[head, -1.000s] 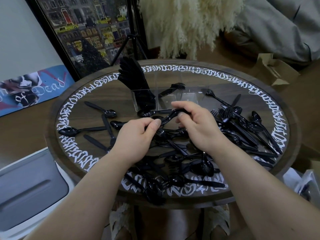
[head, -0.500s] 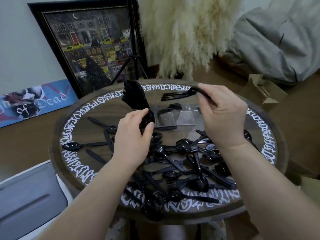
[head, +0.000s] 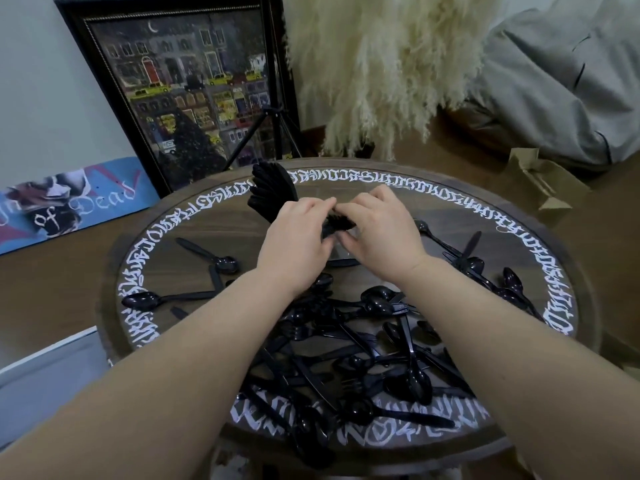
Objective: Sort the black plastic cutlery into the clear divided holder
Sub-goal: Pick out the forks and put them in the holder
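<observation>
Black plastic spoons, forks and knives lie in a loose pile on the near half of a round wooden table with white lettering round its rim. At the table's far middle stands the clear divided holder, almost wholly hidden by my hands. A fan of black cutlery sticks up from its left compartment. My left hand and right hand meet over the holder, both with fingers on a bunch of black forks between them.
More loose spoons lie at the left and right of the table. A framed painting and a tripod lean behind the table. Pampas grass, a cardboard box and a grey cushion sit at the back right.
My right hand lifted a bunch of forks from the pile and carried it back to the holder. My left hand rose from the pile to meet it there.
</observation>
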Tool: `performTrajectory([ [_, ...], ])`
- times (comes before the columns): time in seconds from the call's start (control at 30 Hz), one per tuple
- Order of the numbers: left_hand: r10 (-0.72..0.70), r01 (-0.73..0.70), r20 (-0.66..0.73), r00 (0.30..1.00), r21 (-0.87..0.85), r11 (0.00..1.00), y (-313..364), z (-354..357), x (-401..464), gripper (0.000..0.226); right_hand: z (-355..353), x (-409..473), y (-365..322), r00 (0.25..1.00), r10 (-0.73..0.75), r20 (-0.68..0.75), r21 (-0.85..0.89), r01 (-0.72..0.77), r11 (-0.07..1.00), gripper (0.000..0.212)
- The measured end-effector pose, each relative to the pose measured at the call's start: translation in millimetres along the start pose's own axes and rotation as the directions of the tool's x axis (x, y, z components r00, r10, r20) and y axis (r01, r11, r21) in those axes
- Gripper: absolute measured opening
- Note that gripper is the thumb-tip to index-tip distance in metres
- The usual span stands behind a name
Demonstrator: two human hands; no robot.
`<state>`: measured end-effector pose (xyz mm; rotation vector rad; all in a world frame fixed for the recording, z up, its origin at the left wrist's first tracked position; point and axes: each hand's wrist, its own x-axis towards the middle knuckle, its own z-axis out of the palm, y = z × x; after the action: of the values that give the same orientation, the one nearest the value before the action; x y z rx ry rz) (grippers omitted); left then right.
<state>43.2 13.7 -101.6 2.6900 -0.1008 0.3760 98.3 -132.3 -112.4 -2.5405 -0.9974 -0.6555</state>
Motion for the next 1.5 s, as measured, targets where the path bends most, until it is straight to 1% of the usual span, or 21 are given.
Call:
performTrajectory([
  [0.1, 0.031, -0.031, 0.015, 0.999, 0.029, 0.999, -3.1, 4.3, 6.1, 0.046, -14.6, -6.9, 10.2, 0.995, 0.011, 0.098, 0.023, -0.013, 1.0, 0.049],
  [0.17, 0.042, -0.042, 0.02, 0.999, 0.04, 0.998, -3.6, 6.5, 9.7, 0.041, -22.7, -14.7, 19.1, 0.994, 0.034, 0.107, 0.002, -0.035, 0.999, 0.059],
  [0.23, 0.052, -0.052, 0.01, 0.999, 0.049, 0.997, -1.9, 9.1, 12.0, 0.042, -25.0, -20.1, 26.8, 0.993, 0.068, 0.1, -0.035, -0.065, 0.997, 0.062],
  [0.3, 0.091, -0.09, -0.013, 0.996, 0.062, 0.994, 1.3, 12.3, 13.5, 0.048, -21.0, -21.5, 31.0, 0.99, 0.092, 0.103, -0.057, -0.086, 0.995, 0.057],
  [0.37, 0.134, -0.132, -0.018, 0.991, 0.08, 0.988, 4.2, 15.2, 15.4, 0.051, -14.7, -19.8, 33.0, 0.993, 0.092, 0.076, -0.044, -0.089, 0.995, 0.047],
  [0.5, 0.136, -0.135, -0.006, 0.991, 0.107, 0.985, 3.7, 17.5, 21.3, 0.037, -2.6, -15.8, 34.0, 0.998, 0.052, -0.022, 0.013, -0.052, 0.999, 0.027],
  [0.57, 0.155, -0.149, -0.056, 0.986, 0.093, 0.984, 2.4, 17.7, 23.3, 0.03, -1.0, -12.7, 32.5, 0.996, 0.024, -0.087, 0.012, -0.023, 1.0, 0.021],
  [0.67, 0.191, -0.186, -0.206, 0.96, 0.043, 0.982, -1.8, 18.6, 22.5, 0.024, -4.7, -7.5, 31.0, 0.974, -0.025, -0.227, -0.01, 0.024, 1.0, 0.016],
  [0.73, 0.183, -0.181, -0.228, 0.956, 0.028, 0.983, -4.6, 20.7, 20.3, 0.025, -5.6, -7.6, 30.3, 0.966, -0.046, -0.256, -0.027, 0.041, 0.999, 0.015],
  [0.83, 0.166, -0.166, -0.19, 0.968, 0.013, 0.986, -5.5, 24.6, 16.2, 0.027, -1.3, -12.6, 26.8, 0.983, -0.018, -0.181, -0.029, 0.013, 0.999, 0.011],
  [0.9, 0.152, -0.152, -0.163, 0.975, 0.011, 0.988, -3.4, 26.0, 14.8, 0.029, 1.6, -15.8, 24.1, 0.991, -0.011, -0.135, -0.007, 0.01, 1.0, 0.014],
  [1.0, 0.134, -0.132, -0.168, 0.977, 0.024, 0.991, -4.3, 25.7, 14.8, 0.027, -0.4, -16.0, 22.1, 0.989, -0.053, -0.138, 0.015, 0.056, 0.998, 0.018],
  [1.1, 0.136, -0.135, -0.219, 0.966, 0.02, 0.991, -9.1, 26.1, 14.0, 0.024, -3.1, -15.1, 22.9, 0.985, -0.049, -0.165, 0.002, 0.05, 0.999, 0.018],
  [1.17, 0.121, -0.121, -0.199, 0.972, 0.013, 0.993, -8.9, 26.3, 12.9, 0.026, -1.4, -16.2, 21.8, 0.988, -0.051, -0.143, -0.012, 0.049, 0.999, 0.019],
  [1.27, 0.105, -0.104, -0.153, 0.983, 0.017, 0.994, -5.4, 25.2, 11.9, 0.03, 1.4, -19.5, 18.7, 0.993, -0.052, -0.105, -0.008, 0.052, 0.999, 0.028],
  [1.4, 0.047, -0.049, -0.101, 0.994, -0.015, 0.999, -4.7, 23.4, 9.4, 0.041, -0.6, -24.2, 14.9, 0.997, 0.013, -0.076, 0.047, -0.009, 0.999, 0.042],
  [1.5, 0.035, -0.04, -0.11, 0.993, -0.041, 0.998, -5.3, 21.6, 3.3, 0.044, -3.4, -30.8, 14.7, 0.996, 0.04, -0.078, 0.054, -0.036, 0.998, 0.046],
])
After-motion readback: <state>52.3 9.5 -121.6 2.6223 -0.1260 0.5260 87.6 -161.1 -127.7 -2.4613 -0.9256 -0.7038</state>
